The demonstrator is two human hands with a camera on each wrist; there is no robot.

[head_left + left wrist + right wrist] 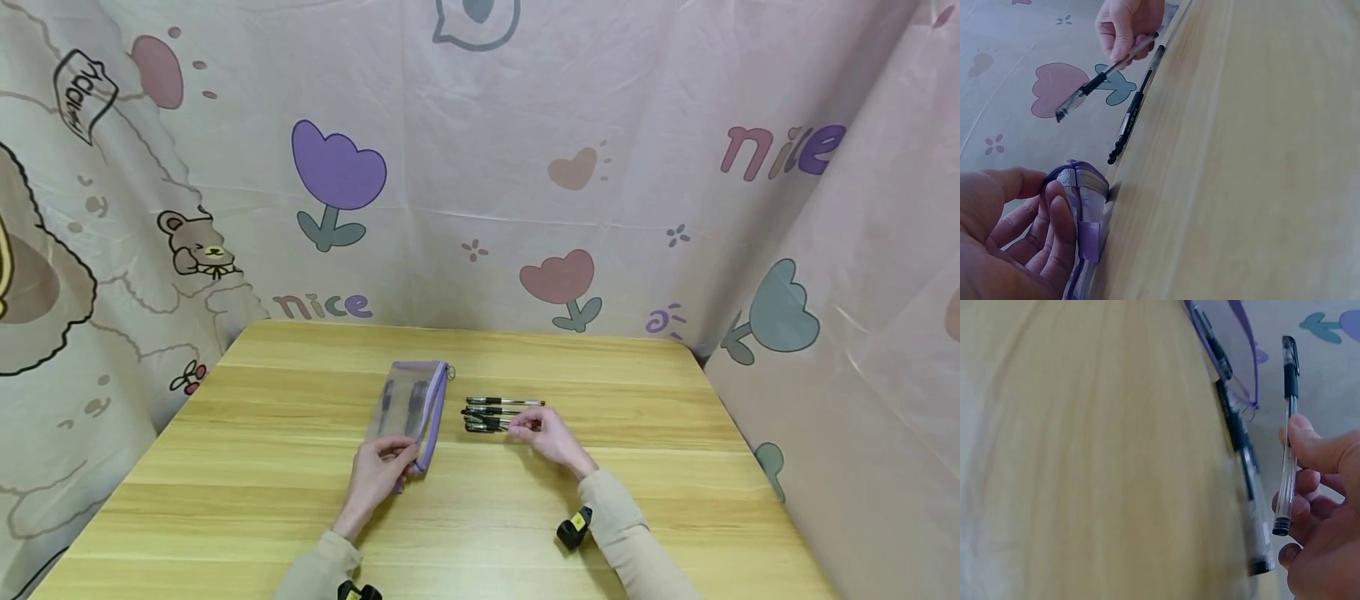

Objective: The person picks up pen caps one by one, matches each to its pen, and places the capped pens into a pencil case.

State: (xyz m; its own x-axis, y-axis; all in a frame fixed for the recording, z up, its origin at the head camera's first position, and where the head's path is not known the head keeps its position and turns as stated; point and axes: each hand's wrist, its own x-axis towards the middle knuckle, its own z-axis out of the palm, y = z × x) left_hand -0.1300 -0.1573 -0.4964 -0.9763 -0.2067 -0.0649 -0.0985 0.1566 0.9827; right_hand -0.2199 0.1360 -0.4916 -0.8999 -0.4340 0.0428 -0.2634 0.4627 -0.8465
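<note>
A see-through mesh pencil pouch with purple trim (401,382) lies left of the middle of the table, its zipper side parted. Dark pens (417,403) show through its mesh. My left hand (381,472) pinches the pouch's near edge between thumb and fingers, clearly seen in the left wrist view beside a purple tab (1089,241). My right hand (551,435) pinches a clear-barrelled black gel pen (1290,384) by its barrel, lifted off the table in both wrist views. Several similar gel pens (487,401) lie in a row just left of that hand.
The wood-grain table (225,467) ends at a printed curtain (465,167) behind and at the sides. A small zipper ring (451,372) hangs at the pouch's far corner. Black wrist cameras (573,528) sit on the beige sleeves (618,517).
</note>
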